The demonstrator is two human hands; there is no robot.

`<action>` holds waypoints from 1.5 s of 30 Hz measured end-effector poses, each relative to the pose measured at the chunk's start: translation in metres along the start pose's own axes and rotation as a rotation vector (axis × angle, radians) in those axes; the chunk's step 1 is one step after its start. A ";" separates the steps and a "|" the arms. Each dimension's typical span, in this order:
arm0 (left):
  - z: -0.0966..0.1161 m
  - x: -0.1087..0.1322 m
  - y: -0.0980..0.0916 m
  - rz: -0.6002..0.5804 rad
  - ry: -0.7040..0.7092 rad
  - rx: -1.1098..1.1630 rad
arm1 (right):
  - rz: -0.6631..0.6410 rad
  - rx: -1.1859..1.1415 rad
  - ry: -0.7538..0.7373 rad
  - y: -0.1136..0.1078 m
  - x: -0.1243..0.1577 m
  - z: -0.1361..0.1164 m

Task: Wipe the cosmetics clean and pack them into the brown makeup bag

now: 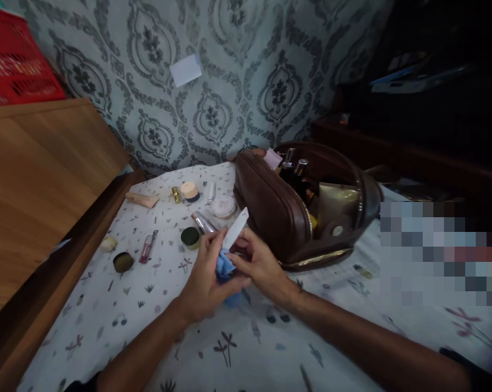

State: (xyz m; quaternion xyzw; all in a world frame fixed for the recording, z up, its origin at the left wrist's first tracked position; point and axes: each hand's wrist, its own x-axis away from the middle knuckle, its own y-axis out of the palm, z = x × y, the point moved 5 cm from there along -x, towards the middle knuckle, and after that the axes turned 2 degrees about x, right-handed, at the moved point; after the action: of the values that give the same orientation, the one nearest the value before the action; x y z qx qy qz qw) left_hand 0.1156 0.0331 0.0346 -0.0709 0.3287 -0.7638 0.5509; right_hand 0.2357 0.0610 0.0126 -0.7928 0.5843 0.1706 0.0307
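My left hand (207, 275) is closed around a white squeeze tube (236, 226), whose flat end points up and to the right. Wrapped against the tube's lower part is a blue cloth (225, 264), pinched by the fingers of my right hand (262, 265). Part of the cloth hangs below my hands, and the tube's lower end is hidden. Just behind my fingers lie a silvery-pink tube (203, 222) and a round clear-lidded compact (223, 207). To the right stands an unzipped brown leather bag (270, 201), holding dark bottles (300, 171) and a gold pouch (339, 202).
On the patterned sheet (148, 332) sit a dark green jar (190, 237), an olive round lid (123, 262), a pink vial (148, 247), a cream jar (189, 191) and a beige tube (142, 200). A wooden panel (45, 179) borders the left, beneath a red basket (19, 62).
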 end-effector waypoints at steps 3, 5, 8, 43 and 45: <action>0.001 0.001 -0.005 -0.142 -0.025 -0.091 | -0.039 -0.051 0.054 0.000 -0.002 0.000; 0.003 0.002 -0.011 -0.202 -0.019 -0.132 | -0.062 -0.077 0.089 0.001 -0.002 0.000; 0.003 0.003 -0.019 -0.245 0.006 -0.153 | -0.037 -0.116 0.154 0.002 -0.002 0.003; 0.007 0.002 -0.082 0.501 0.250 -0.391 | -0.268 0.260 0.350 0.015 0.015 0.012; 0.013 0.005 -0.070 0.408 0.351 -0.452 | -0.218 0.253 0.359 0.012 0.014 0.013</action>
State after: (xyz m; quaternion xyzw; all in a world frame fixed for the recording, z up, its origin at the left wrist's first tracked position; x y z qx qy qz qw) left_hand 0.0646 0.0358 0.0839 0.0085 0.5866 -0.5466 0.5976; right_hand 0.2253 0.0477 -0.0025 -0.8585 0.5083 -0.0518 0.0438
